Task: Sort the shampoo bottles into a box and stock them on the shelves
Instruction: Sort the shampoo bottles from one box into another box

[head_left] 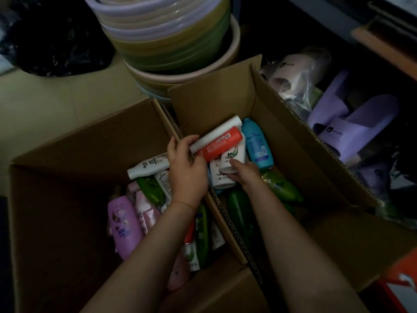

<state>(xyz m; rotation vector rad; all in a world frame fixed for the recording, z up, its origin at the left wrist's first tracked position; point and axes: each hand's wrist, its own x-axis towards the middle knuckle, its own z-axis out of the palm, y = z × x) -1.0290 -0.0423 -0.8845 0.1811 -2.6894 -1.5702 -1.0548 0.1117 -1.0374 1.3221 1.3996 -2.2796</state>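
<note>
Two open cardboard boxes stand side by side on the floor. The left box [67,199] holds purple, pink, green and white shampoo bottles, among them a purple bottle [121,224]. The right box [300,154] holds a blue bottle [257,143], green bottles [279,186] and white ones. My left hand [187,168] reaches over the wall between the boxes and grips a red bottle [222,143] together with a white bottle [216,134] lying against it. My right hand [246,175] holds a white bottle with a green print [230,161] inside the right box.
A tall stack of plastic basins [167,35] stands just behind the boxes. A black plastic bag [56,37] lies at the back left. Purple slippers [352,127] and bagged slippers fill the space to the right. An orange box [404,274] is at the lower right.
</note>
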